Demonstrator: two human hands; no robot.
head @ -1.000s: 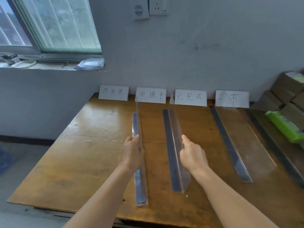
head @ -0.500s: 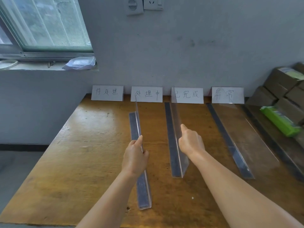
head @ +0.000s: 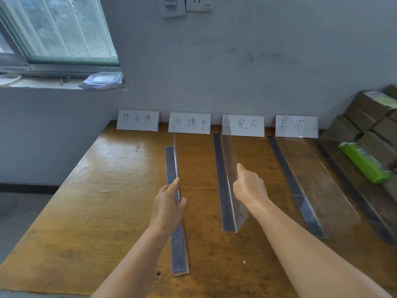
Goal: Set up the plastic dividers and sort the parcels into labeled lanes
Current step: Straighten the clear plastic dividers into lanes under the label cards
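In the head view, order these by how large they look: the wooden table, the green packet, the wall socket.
1. Wooden table, by far the largest.
2. Green packet.
3. Wall socket, cut off at the top edge and farther away, so ranking it against the packet is unsure.

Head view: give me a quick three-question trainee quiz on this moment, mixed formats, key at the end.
1. True or false: the left hand grips the leftmost divider.
2. How many label cards stand against the wall? A) three B) four C) five
3. Fill in: the green packet lies at the table's ____ side, by the cardboard boxes.

Key: 1 true; 2 B; 3 right. The right hand touches the second divider.
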